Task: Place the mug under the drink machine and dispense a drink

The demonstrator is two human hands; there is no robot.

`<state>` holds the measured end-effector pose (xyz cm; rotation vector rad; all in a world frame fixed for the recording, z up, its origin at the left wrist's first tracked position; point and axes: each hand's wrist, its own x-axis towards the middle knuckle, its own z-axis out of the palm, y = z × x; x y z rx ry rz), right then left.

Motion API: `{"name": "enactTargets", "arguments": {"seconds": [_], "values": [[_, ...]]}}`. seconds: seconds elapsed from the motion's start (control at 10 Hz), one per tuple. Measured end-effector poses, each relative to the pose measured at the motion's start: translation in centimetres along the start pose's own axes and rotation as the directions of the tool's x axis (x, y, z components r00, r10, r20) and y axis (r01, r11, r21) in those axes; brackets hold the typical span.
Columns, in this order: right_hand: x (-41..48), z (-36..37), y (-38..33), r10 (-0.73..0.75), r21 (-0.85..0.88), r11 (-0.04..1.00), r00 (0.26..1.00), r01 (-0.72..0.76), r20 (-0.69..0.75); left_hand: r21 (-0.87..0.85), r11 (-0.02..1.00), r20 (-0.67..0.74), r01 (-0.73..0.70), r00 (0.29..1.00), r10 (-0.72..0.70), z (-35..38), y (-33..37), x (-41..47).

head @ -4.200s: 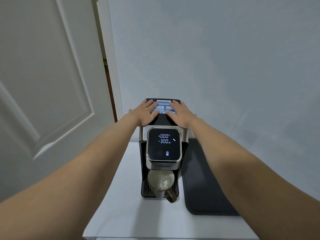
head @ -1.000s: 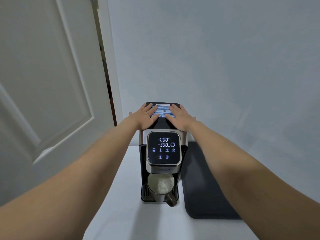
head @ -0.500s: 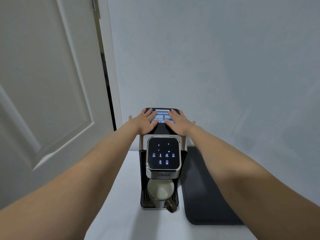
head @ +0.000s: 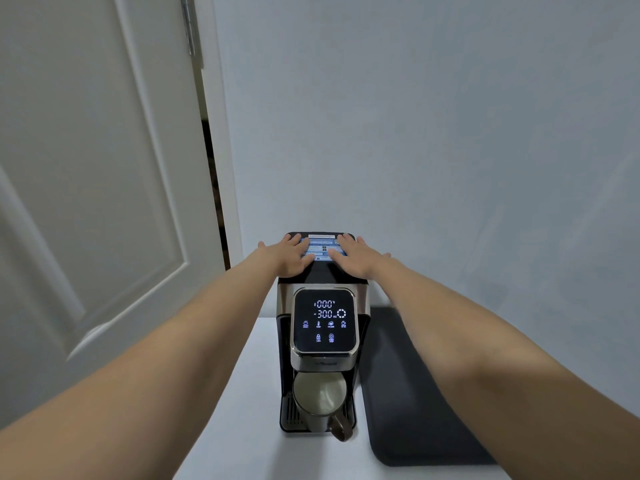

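Note:
A black and steel drink machine (head: 323, 358) stands on a white table (head: 242, 427). Its lit touch panel (head: 325, 320) reads 000 and 300 ml, with a ring symbol and a row of icons below. A grey mug (head: 318, 398) with a brown handle sits on the drip tray under the spout, pale liquid inside it. My left hand (head: 287, 258) and my right hand (head: 356, 256) lie flat, fingers spread, on the machine's black top, either side of a blue label. Neither hand holds anything.
A black mat (head: 408, 393) lies on the table right of the machine. A white panelled door (head: 86, 168) stands ajar at the left, a dark gap beside its frame. A plain pale wall rises behind the machine.
The panel shows the 000 and 300 readings with a ring again; half a second ago only icons were lit. The view has tilted up a little. Both hands stay on the machine's top.

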<state>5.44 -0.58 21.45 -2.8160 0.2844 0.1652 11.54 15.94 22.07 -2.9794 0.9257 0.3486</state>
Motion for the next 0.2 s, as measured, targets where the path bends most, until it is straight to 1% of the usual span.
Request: {"name": "enactTargets", "arguments": {"seconds": [0.2], "values": [[-1.0, -2.3, 0.1, 0.017, -0.042, 0.999, 0.997, -0.02, -0.079, 0.094, 0.995, -0.07, -0.032, 0.997, 0.038, -2.4, 0.1, -1.2]]}}
